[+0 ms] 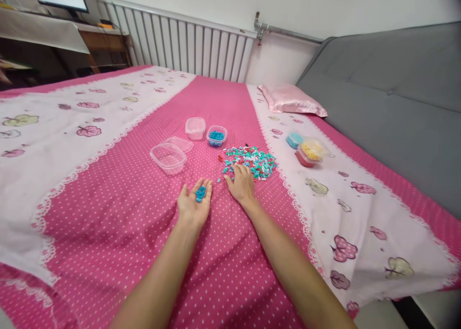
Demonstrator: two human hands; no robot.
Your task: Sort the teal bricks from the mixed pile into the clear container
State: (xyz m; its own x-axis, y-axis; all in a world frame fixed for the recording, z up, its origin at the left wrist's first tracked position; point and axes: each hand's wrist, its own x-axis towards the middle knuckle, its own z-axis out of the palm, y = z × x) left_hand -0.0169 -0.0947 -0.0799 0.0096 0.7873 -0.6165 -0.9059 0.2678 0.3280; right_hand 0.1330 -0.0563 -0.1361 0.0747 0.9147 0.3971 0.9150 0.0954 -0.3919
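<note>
My left hand (192,206) lies palm up over the bedspread, its fingers loosely cupped around several small blue plastic pieces (200,193). To its right, my right hand (242,184) is palm down at the near-left edge of a loose pile of small pieces (257,161) in teal, white, red and blue. The right thumb is apart from the other fingers, whose tips reach among the pieces; anything beneath them is hidden. Beyond the hands stands a small clear tub with blue pieces (216,136). A single blue piece (218,180) lies beside the right thumb.
Left of the blue tub are a clear container (195,128) and an open clear box (168,158) with a lid (179,144). On the right sit a light-blue tub (294,140) and stacked yellow and red tubs (309,152). A pink pillow (291,99) lies farther back.
</note>
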